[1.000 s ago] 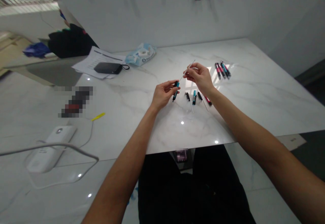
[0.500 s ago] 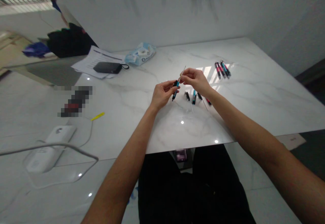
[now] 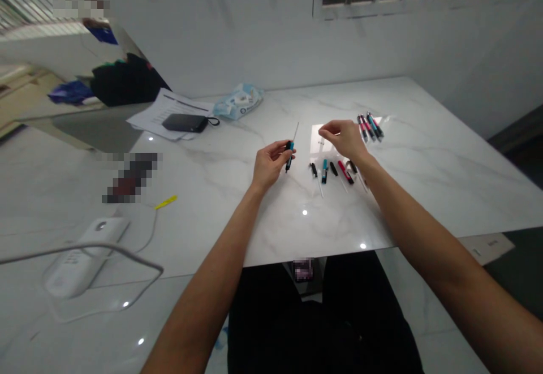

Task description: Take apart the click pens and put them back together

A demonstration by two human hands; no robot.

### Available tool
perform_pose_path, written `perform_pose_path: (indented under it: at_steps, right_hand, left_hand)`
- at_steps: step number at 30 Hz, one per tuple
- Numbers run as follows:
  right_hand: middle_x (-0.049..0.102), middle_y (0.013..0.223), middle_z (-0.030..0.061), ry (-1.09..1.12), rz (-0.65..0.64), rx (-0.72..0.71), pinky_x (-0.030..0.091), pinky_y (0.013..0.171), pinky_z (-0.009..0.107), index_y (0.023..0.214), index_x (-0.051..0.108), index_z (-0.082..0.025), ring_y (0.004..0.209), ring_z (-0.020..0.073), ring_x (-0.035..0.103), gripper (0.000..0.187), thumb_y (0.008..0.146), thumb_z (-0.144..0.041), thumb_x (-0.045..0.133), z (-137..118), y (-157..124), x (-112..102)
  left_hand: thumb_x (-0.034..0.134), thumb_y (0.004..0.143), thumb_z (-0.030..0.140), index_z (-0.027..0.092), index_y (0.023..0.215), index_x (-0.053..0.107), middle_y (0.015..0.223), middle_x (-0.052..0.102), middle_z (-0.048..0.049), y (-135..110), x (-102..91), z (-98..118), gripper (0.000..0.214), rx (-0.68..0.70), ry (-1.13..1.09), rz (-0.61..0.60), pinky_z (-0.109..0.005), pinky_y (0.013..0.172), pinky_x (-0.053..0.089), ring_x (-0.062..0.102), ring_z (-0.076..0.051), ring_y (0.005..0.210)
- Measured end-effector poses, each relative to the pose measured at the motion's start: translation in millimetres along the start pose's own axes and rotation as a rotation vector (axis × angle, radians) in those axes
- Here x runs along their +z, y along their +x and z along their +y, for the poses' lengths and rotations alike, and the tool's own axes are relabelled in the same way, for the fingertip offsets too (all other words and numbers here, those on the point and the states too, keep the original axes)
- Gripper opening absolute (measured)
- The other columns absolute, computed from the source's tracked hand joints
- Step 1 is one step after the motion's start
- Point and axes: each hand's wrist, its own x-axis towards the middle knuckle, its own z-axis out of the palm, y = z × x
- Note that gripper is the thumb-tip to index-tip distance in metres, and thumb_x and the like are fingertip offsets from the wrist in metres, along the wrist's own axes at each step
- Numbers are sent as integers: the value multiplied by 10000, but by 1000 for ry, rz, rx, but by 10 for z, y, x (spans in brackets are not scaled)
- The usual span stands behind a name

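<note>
My left hand (image 3: 268,163) pinches a blue-and-black pen barrel (image 3: 289,157) above the white marble table (image 3: 424,181). A thin pale refill (image 3: 294,132) sticks up out of the barrel's top. My right hand (image 3: 344,138) hovers to the right of it with its fingers curled loosely and nothing between them. Just below that hand lie several pen parts (image 3: 335,171), black, blue and red, side by side on the table. A group of whole pens (image 3: 370,127) lies further back on the right.
At the back left lie papers with a black pouch (image 3: 185,122) on them and a pack of wipes (image 3: 238,101). A white power strip (image 3: 80,255) with its cable and a yellow clip (image 3: 165,202) sit at the left. The table's front edge runs above my lap.
My right hand brought the thin refill to the barrel in my left hand, pushed it in, then let go and drew away to the right. The view tilted up slightly.
</note>
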Motion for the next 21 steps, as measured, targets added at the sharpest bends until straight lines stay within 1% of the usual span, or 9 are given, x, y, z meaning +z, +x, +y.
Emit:
perform_pose_path:
  at_steps: [3,5,8,10,12,15,17,19,21]
  right_hand:
    - [796,787,85,-225,12,46,578,833,455,815,847,-217,745,241,709,103,845,-315,842,205,21,-75]
    - [800,805,93,-293,-14,82,578,822,451,838,853,-213,747,247,708,71,825,-282,862,286,21,-45]
    - [819,869,102,-360,-67,92,574,839,435,903,859,-198,779,249,718,77,834,-220,834,323,35,66]
    - [816,869,107,-397,-95,63,568,864,428,872,845,-190,805,250,721,63,852,-171,788,311,52,130]
    - [803,846,110,-416,-97,43,564,859,424,824,816,-187,810,253,717,99,859,-129,743,285,57,160]
    - [782,803,89,-342,-74,49,563,798,409,778,760,-204,755,238,697,115,841,-116,719,229,30,148]
    - [778,790,66,-201,-66,51,569,775,395,772,740,-222,738,224,697,88,832,-159,733,180,2,135]
    - [792,820,51,-34,-71,40,585,787,386,822,762,-230,764,214,715,17,828,-222,748,116,-17,137]
    - [811,870,48,110,-85,32,595,823,387,895,799,-227,802,206,728,103,821,-285,755,36,-22,157]
  left_hand:
    - [857,826,408,164,1202,812,1040,855,-102,11,-27,-15,450,-4,48,60,-374,875,672,811,-212,888]
    - [834,846,398,175,1200,824,1043,856,-99,7,-40,-10,418,3,108,93,-348,847,659,805,-210,899]
    - [799,878,368,202,1177,847,1056,860,-84,-8,-59,12,345,40,224,129,-344,868,641,795,-205,907]
    - [775,897,343,223,1155,860,1080,863,-73,-22,-73,32,297,71,302,144,-364,920,634,789,-202,903]
    - [754,912,323,240,1142,867,1111,865,-65,-35,-87,52,269,93,362,152,-384,959,629,787,-204,909]
    - [738,927,309,254,1130,871,1134,864,-58,-53,-101,74,249,123,425,143,-391,958,635,785,-213,922]
    - [733,938,300,265,1139,871,1150,860,-55,-64,-109,81,247,151,464,126,-389,957,636,783,-216,928]
    - [720,954,286,284,1180,865,1176,854,-52,-74,-118,85,269,185,507,99,-390,986,624,783,-221,967]
    - [700,968,264,305,1234,852,1208,844,-50,-83,-127,89,309,220,552,71,-390,1012,608,780,-231,1034]
